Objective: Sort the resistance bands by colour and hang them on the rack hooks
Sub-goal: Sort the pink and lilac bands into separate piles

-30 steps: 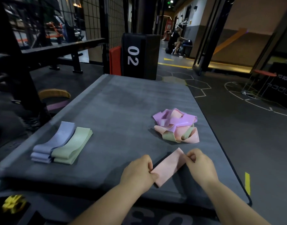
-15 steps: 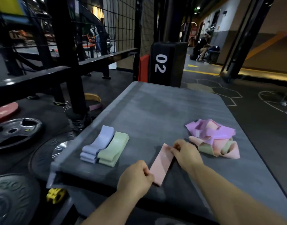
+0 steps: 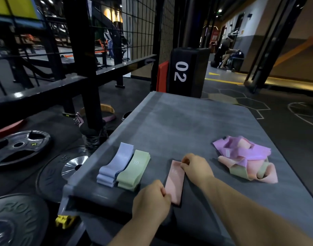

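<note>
As fingers (image 3: 185, 161) pinch both ends, pink band (image 3: 175, 181) lies flat.

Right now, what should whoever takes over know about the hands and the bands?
Left hand: pinches the near end of the pink band.
Right hand: pinches its far end.
The band lies along the grey platform, right of the green stack, which sits beside the pale blue stack.
Done: blue and green stacked.
Left: sort the tangled purple, pink and green pile at right, then hang everything; no band hangs on a hook in view.
</note>
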Action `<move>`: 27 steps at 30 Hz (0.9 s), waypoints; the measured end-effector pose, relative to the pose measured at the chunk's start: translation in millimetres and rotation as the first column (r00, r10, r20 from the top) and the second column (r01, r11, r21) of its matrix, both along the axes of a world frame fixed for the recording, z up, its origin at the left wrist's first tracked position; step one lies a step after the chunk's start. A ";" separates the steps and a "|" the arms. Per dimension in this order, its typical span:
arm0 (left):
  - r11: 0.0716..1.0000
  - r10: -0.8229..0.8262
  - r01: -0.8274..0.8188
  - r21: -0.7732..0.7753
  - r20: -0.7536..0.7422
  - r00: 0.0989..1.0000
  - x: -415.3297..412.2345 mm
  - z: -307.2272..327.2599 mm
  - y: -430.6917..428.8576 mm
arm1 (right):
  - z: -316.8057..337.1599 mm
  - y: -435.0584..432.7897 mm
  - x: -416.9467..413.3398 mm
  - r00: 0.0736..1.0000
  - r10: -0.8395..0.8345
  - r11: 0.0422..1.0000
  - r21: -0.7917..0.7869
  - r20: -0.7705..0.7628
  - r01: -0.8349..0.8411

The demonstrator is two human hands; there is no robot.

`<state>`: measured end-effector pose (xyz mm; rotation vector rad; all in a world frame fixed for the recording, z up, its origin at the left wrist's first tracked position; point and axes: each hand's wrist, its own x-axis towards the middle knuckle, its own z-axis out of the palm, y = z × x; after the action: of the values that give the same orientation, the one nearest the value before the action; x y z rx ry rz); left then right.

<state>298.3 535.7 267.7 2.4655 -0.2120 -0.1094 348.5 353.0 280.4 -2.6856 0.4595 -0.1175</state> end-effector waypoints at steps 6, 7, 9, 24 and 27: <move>1.000 0.003 -0.003 0.018 -0.017 1.000 2.6 -1.1 2.9 | -3.0 4.4 5.4 1.000 -0.007 1.000 0.018 0.011 0.006; 1.000 0.001 -0.001 0.024 -0.014 1.000 2.2 -1.2 3.0 | -3.6 4.6 5.2 1.000 -0.012 1.000 0.020 0.013 0.012; 1.000 -0.004 0.004 0.028 -0.014 1.000 1.9 -1.0 3.3 | -5.3 4.9 5.4 1.000 -0.016 1.000 0.025 0.020 0.016; 0.997 -0.047 0.045 0.066 0.021 0.999 -3.2 3.8 3.4 | -10.8 7.8 1.8 0.997 -0.024 0.998 0.065 0.075 0.019; 0.995 -0.058 0.055 0.082 0.030 0.998 -4.6 5.7 3.2 | -11.4 8.9 2.4 0.997 -0.027 0.998 0.059 0.076 0.022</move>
<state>293.7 538.9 273.5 2.5440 -0.2971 -0.1038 350.9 361.9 269.0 -2.6091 0.4651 -0.2106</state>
